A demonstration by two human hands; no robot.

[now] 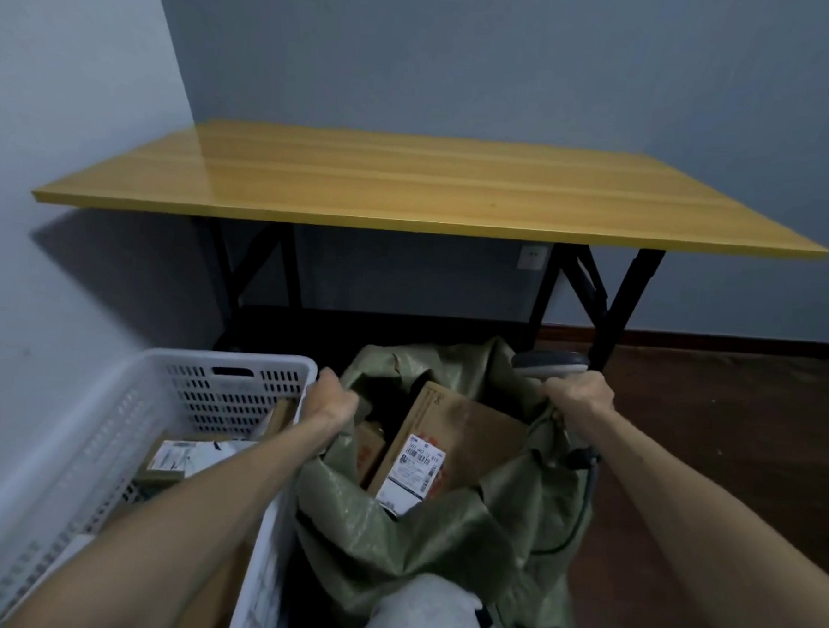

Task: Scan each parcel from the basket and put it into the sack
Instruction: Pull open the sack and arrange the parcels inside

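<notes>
So, going left to right: the white basket [237, 367] sits on the floor by the left wall, and there are a few parcels [179, 455] left in it, so the job's only partway done as far as I can judge. The left hand [331, 396] reaches over the basket's right rim, and its fingers are curled tight around the left edge of the green sack [391, 528], pulling the mouth open. The sack stands on the floor just beside the basket, touching it, and it already holds some boxes. The biggest is a cardboard box [444, 440] leaning with its white label facing up. On the right edge of the sack's mouth is the right hand [576, 394], closed in a fist around the grey scanner [549, 361]. The scanner's head pokes out past the knuckles, and its cable [579, 514] hangs down the sack's side. It looks like that hand has a bit of the sack's rim bunched in with it too, but I can't say for sure. A knee [420, 616] in grey trousers presses against the near side of the sack. The yellow tabletop [410, 184] is further back, well apart from all this. My read: this is the in-between step, spreading or settling the sack. Next the left hand would need to let go, reach back into the basket for a parcel, and turn its label toward the scanner.
</notes>
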